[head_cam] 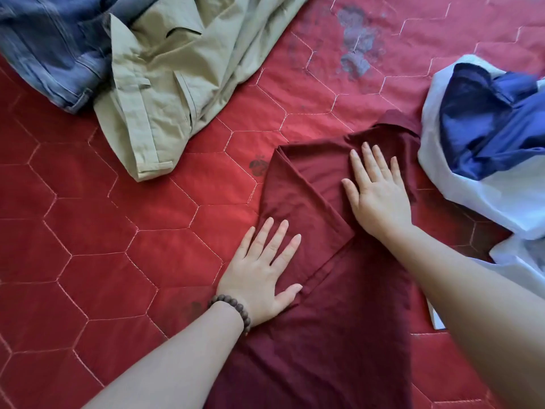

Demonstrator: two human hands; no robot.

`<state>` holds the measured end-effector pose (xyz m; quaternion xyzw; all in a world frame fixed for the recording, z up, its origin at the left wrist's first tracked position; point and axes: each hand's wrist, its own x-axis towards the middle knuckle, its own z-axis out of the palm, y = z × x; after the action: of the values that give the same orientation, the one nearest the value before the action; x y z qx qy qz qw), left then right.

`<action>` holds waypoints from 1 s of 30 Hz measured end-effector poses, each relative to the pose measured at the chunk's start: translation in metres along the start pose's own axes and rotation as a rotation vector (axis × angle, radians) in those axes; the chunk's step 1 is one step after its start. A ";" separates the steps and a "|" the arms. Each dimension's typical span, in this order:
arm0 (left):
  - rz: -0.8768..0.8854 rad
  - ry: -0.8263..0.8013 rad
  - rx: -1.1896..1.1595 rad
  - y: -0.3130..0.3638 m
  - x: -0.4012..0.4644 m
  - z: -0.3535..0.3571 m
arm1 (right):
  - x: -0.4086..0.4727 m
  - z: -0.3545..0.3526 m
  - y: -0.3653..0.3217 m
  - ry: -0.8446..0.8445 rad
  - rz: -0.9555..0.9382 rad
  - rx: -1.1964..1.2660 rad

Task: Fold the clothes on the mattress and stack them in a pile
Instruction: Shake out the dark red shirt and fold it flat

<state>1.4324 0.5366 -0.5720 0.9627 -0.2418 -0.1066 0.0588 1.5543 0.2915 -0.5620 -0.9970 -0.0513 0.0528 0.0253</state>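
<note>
Maroon garment (333, 305) lies flat on the red quilted mattress (118, 231), lower centre-right of view, running from the near edge up toward the middle. One side panel is already turned in over the body, leaving a diagonal hemmed edge across the cloth; the top end near the collar is bunched and not yet squared.

Step in hand (judgement): smoothing and setting the side fold. To do it well, press outward from the crease toward the free edge so no air ridge stays trapped, line the folded hem parallel to the garment's long axis, and flatten the rumpled top before the next fold, otherwise the bundle will come out lopsided.

Left hand (262, 273): palm down, fingers straight and spread, resting on the folded panel at its left edge; grips nothing. Bead bracelet (233, 311) on that wrist.
Right hand (380, 190): palm down, fingers straight and close together, pressing the upper part near the bunched cloth; grips nothing. Both forearms reach in from the near edge.

Unfolded, well apart: khaki trousers (165, 93) and jeans (50, 45) upper left; white and blue clothes (486, 137) at right, just beside the maroon piece. No stacked pile visible yet.
</note>
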 end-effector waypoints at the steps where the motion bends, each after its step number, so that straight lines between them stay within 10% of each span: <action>1: 0.001 -0.004 0.003 0.000 0.000 0.001 | -0.002 -0.004 0.003 0.048 0.021 0.026; 8: 0.007 -0.016 0.012 0.002 0.000 -0.002 | -0.118 0.013 -0.062 -0.023 -0.345 0.100; 15: 0.064 -0.092 0.091 -0.007 -0.012 -0.016 | -0.156 0.013 -0.006 -0.098 0.023 -0.058; 30: 0.052 0.086 0.092 -0.013 -0.019 -0.037 | -0.212 0.028 -0.072 -0.112 0.007 0.027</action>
<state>1.4302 0.5595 -0.5349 0.9615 -0.2684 -0.0525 0.0277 1.3347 0.3420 -0.5643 -0.9922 -0.0486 0.1095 0.0355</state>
